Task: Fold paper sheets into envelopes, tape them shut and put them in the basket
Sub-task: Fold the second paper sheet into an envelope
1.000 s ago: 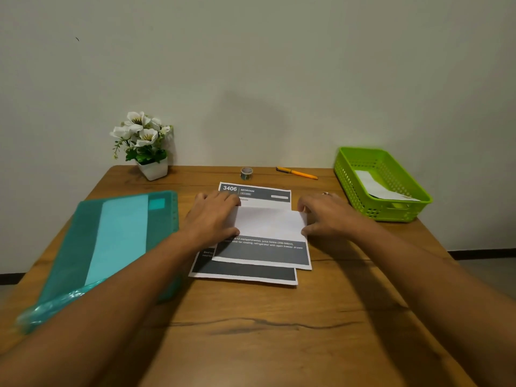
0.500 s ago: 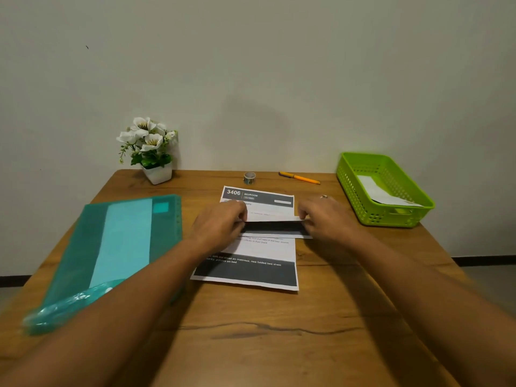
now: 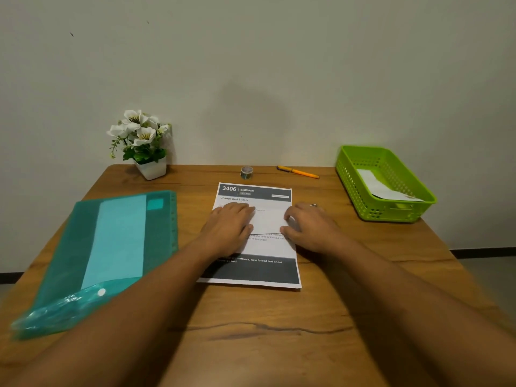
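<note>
A printed sheet headed "3406 BEDROOM" (image 3: 252, 191) lies in the middle of the wooden table (image 3: 265, 331). Its lower part is folded up into a white flap (image 3: 268, 222) between my hands. My left hand (image 3: 229, 227) rests on the flap's left end and my right hand (image 3: 310, 227) on its right end, thumbs at the folded edge. A second printed sheet (image 3: 259, 270) with a dark bottom band lies underneath. The green basket (image 3: 349, 188) at the right holds a white folded envelope (image 3: 382, 188). A small tape roll (image 3: 246, 172) stands behind the sheets.
A teal plastic folder (image 3: 111, 247) lies on the left side of the table. A white pot of white flowers (image 3: 142, 143) stands at the back left. An orange pen (image 3: 297, 172) lies at the back beside the tape. The wall is right behind the table.
Both hands have turned the top sheet's dark-banded lower part up and away from me. It now lies flat as a white flap, and the sheet underneath shows more.
</note>
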`<control>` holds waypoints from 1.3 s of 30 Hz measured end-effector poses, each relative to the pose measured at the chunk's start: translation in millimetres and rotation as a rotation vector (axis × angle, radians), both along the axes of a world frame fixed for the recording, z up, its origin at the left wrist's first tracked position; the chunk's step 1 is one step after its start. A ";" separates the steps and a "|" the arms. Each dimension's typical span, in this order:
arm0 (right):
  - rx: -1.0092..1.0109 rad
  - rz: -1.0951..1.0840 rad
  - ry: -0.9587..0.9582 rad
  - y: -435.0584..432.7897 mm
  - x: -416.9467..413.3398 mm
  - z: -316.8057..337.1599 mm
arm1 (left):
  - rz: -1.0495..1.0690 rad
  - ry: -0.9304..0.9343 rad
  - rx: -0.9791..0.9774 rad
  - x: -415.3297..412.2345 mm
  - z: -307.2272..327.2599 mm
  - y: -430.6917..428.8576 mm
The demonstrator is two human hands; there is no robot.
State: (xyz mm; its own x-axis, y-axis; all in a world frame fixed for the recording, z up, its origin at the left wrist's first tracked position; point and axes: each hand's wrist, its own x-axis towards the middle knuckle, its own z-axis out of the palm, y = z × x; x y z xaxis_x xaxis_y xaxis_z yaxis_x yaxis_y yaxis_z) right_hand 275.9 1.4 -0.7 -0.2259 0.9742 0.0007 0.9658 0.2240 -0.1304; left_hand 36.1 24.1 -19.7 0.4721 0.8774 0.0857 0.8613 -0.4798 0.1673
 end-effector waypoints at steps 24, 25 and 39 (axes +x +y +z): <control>-0.004 -0.147 0.083 -5.3 -4.0 -55.1 | 0.237 0.174 -0.143 3.5 -14.0 -8.0; -0.002 -0.148 0.082 -4.7 -4.7 -55.3 | 0.236 0.183 -0.140 9.3 -11.9 -7.9; -0.040 -0.164 0.081 -2.2 -10.4 -46.7 | 0.167 0.146 -0.131 -27.3 -17.5 4.6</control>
